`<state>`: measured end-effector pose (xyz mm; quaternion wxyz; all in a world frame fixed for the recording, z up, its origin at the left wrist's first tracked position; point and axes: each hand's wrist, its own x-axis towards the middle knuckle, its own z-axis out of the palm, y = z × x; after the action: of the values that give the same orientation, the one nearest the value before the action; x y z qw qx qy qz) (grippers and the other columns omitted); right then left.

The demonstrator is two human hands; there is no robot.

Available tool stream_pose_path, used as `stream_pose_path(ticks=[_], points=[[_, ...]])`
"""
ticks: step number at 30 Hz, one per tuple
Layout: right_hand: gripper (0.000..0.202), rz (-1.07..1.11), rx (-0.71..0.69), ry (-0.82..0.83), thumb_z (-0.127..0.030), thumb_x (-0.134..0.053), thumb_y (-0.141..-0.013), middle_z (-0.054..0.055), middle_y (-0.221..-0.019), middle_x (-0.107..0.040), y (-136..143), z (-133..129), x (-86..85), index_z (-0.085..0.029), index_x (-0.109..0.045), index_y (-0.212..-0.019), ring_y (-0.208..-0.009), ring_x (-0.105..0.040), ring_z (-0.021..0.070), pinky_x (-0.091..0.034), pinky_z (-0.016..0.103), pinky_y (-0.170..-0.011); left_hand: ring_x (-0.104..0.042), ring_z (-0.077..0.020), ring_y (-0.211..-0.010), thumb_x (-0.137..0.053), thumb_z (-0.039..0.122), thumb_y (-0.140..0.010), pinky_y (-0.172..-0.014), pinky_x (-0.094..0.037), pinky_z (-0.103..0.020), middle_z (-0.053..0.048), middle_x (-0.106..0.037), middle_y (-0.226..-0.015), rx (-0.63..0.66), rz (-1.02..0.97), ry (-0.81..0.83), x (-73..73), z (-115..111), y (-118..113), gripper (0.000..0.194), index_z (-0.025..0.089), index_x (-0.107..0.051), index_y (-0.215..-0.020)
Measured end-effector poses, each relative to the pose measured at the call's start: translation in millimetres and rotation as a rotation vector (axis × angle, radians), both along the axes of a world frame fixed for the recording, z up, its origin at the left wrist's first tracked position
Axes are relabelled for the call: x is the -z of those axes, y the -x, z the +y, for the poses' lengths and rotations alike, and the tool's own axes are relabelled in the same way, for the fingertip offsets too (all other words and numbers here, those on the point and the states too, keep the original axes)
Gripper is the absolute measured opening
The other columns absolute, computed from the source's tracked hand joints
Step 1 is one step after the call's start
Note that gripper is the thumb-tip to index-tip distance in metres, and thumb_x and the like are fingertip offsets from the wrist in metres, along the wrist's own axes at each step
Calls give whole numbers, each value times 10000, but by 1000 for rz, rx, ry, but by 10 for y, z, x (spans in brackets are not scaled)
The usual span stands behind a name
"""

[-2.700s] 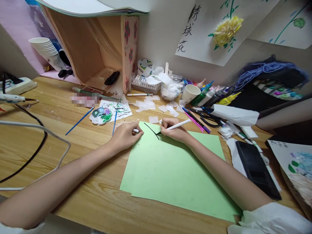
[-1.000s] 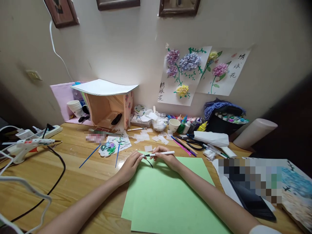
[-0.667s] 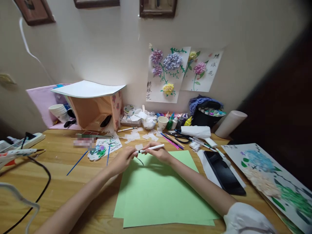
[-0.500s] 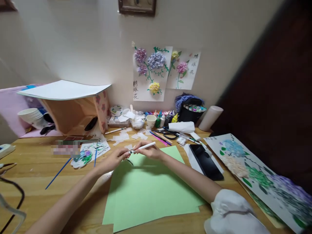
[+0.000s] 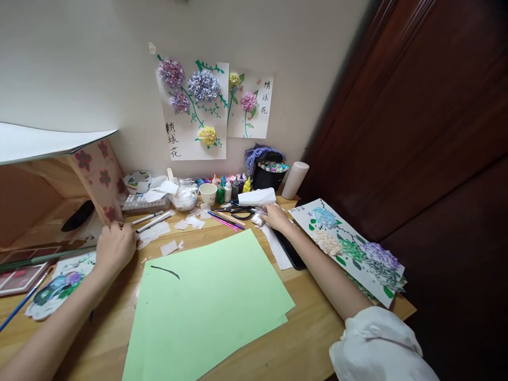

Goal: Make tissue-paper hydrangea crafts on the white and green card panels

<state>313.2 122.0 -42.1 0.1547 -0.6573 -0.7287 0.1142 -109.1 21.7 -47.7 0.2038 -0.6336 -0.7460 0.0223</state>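
Observation:
My left hand [image 5: 116, 246] rests at the left, fingers curled down beside the flower-patterned box [image 5: 97, 169]; whatever they hold is hidden. A white pen [image 5: 156, 220] lies just right of its fingertips. My right hand [image 5: 277, 218] reaches to the back right, its fingers bent together over small white items near the scissors [image 5: 240, 212]; I cannot make out what is between them. Under its forearm lies a black phone [image 5: 291, 251]. Between my arms is light green paper [image 5: 210, 301], overlapping another sheet, with one short dark curved stroke at its upper left.
Paint bottles [image 5: 228, 190], a paper cup [image 5: 208, 194] and a black marker case [image 5: 270, 172] line the wall. Paper scraps [image 5: 192, 222] and coloured pens [image 5: 228, 219] lie behind the green paper. A paint palette [image 5: 59, 288] is at left, a flower picture [image 5: 349, 248] at right.
My hands were together holding a white pen above the green paper. They have parted, left hand toward the box, right hand toward the scissors. The view has turned right.

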Motion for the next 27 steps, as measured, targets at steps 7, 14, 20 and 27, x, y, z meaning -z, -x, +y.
stream_pose_path(ticks=[7, 14, 20, 27], points=[[367, -43, 75, 94, -331, -669, -709, 114, -1062, -662, 15, 163, 92, -135, -651, -1019, -1016, -580, 243, -415, 254, -765, -470, -302, -943, -398, 285, -840, -797, -405, -387, -183, -518, -1048, 236, -173, -187, -90, 108, -641, 340, 81, -563, -1056], [292, 9, 117, 97, -329, -697, -661, 71, -939, -693, -44, 216, 119, -152, -678, -891, -859, -629, 199, -419, 218, -608, -467, -271, -967, -396, 255, -867, -820, -426, -390, -128, -517, -1023, 490, -476, -163, -143, -39, -1222, 265, 134, -544, -1051], [227, 62, 92, 126, -287, -721, -619, 51, -777, -702, -64, 268, 157, -144, -687, -792, -705, -630, 164, -407, 207, -542, -474, -262, -952, -416, 207, -860, -810, -439, -404, -112, -527, -1016, 582, -525, -143, -47, -139, -1345, 205, 158, -557, -1001], [95, 108, 66, 83, -201, -651, -651, 41, -607, -649, -88, 176, -46, -147, -637, -573, -638, -595, 171, -382, 229, -536, -488, -272, -934, -436, 196, -852, -787, -444, -418, -120, -538, -1021, 598, -482, -164, -93, -168, -1359, 184, 162, -572, -971]])
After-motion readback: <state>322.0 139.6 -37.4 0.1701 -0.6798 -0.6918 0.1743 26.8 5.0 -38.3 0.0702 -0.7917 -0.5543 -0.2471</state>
